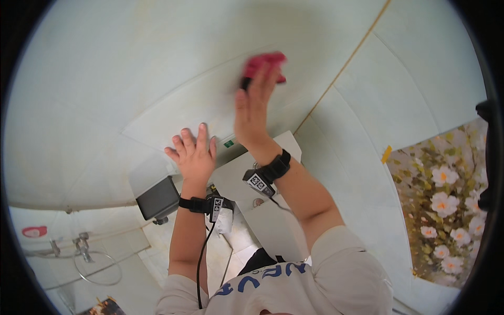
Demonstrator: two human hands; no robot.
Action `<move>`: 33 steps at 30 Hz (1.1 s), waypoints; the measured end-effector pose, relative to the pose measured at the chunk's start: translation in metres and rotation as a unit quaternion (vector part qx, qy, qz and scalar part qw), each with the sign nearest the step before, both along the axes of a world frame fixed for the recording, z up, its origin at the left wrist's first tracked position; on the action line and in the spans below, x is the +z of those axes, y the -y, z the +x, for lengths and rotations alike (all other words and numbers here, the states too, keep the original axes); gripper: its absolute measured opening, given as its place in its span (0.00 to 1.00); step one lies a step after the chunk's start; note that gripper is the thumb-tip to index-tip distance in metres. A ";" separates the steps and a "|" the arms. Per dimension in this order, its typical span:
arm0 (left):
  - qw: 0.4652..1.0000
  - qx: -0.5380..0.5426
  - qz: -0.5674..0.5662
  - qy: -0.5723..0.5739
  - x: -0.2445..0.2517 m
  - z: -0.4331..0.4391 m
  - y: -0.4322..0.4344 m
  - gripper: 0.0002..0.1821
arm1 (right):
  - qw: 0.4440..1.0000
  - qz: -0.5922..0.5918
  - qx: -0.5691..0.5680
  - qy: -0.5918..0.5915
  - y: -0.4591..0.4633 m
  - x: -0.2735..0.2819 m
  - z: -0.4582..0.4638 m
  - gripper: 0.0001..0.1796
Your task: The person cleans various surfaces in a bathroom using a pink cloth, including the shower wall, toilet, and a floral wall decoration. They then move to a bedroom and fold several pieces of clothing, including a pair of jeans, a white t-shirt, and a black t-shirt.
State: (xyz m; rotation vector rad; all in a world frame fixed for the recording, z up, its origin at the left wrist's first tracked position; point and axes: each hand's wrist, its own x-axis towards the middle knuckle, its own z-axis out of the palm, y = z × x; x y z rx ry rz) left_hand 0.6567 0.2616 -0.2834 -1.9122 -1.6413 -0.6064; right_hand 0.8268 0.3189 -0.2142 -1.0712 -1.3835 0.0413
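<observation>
My right hand (254,114) is raised against a pale tiled wall (189,98). Under its fingers lies a bunched pink-red cloth (264,61) with a dark edge, pressed on the tiles and blurred. My left hand (193,157) rests lower on the same wall, to the left, palm down with fingers spread and nothing in it. Each wrist wears a black strap with a small device, the left one (212,206) trailing a cable and the right one (262,181) likewise.
Below my hands are a white basin unit (240,173) and a dark box (157,197). A shower tap (82,246) with a looped hose is at lower left. A yellowed joint (342,69) marks the wall corner. A flower picture (441,204) is taped on the right wall.
</observation>
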 end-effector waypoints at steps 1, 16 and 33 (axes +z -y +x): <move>1.000 0.006 0.012 0.007 -0.001 -0.001 -0.001 0.30 | 0.996 -0.014 -0.006 0.091 0.000 0.015 0.007 0.37; 0.997 -0.005 0.073 -0.024 -0.023 -0.003 -0.014 0.30 | 0.828 -0.200 -0.114 -0.511 -0.028 -0.107 0.014 0.36; 0.961 -0.033 -0.235 0.141 0.019 0.061 0.064 0.56 | 0.950 -0.103 -0.281 -0.087 0.335 0.043 0.299 0.29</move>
